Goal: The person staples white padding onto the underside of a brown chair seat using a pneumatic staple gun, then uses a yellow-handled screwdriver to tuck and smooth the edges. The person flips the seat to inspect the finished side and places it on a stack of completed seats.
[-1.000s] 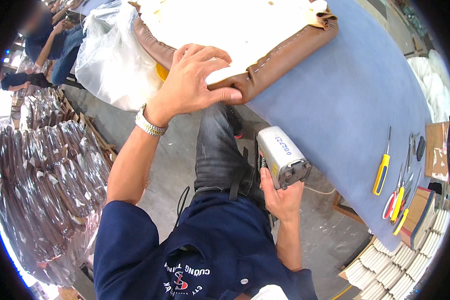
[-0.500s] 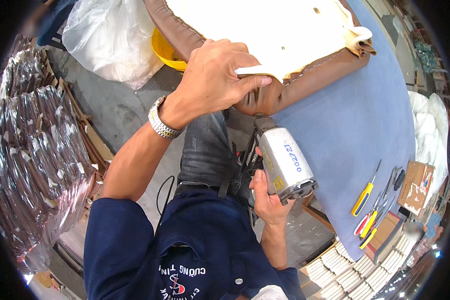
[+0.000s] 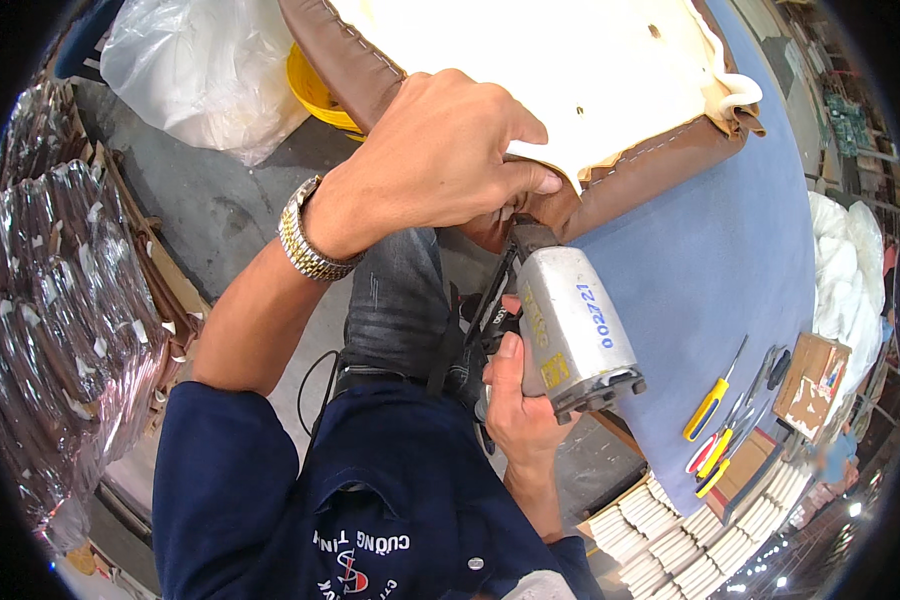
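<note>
The panel [image 3: 530, 60] and a screwdriver [image 3: 706, 410] lie on the counter [image 3: 700, 260]. At the panel's left is a bucket [image 3: 315, 95].

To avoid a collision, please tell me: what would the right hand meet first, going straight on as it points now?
The silver tool held in the right hand would probably meet the brown padded corner first, just ahead; whether they touch is unclear.
</note>
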`<action>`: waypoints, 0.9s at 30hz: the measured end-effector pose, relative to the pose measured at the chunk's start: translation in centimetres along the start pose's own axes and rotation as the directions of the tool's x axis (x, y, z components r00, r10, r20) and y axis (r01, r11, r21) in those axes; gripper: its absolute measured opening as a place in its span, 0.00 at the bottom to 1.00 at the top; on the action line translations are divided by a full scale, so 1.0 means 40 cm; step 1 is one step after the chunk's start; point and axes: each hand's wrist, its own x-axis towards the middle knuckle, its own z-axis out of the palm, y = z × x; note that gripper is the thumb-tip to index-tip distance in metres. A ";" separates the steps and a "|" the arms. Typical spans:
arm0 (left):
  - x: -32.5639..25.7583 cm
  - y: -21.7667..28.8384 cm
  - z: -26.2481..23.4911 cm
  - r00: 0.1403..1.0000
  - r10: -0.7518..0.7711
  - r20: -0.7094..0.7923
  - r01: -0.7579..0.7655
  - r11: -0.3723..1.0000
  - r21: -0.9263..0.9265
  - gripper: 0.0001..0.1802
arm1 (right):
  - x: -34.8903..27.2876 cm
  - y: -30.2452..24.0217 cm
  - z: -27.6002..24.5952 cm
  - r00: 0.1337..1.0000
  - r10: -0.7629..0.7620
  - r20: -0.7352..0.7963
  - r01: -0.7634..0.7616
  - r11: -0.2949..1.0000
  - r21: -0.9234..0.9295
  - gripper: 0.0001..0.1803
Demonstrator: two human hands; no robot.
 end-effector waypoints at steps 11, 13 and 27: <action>-0.008 -0.009 -0.010 0.999 0.001 0.054 0.002 0.999 -0.049 0.12 | 0.003 -0.016 -0.065 0.964 -0.072 0.255 0.153 0.938 -0.312 0.30; -0.010 -0.007 -0.011 0.997 0.002 0.071 0.000 0.999 -0.037 0.11 | -0.021 -0.004 -0.053 0.973 -0.036 0.227 0.097 0.959 -0.267 0.30; -0.028 -0.018 -0.012 0.984 0.171 0.052 -0.164 0.979 -0.120 0.11 | 0.025 0.011 -0.023 0.942 0.324 0.088 -0.335 0.901 0.276 0.21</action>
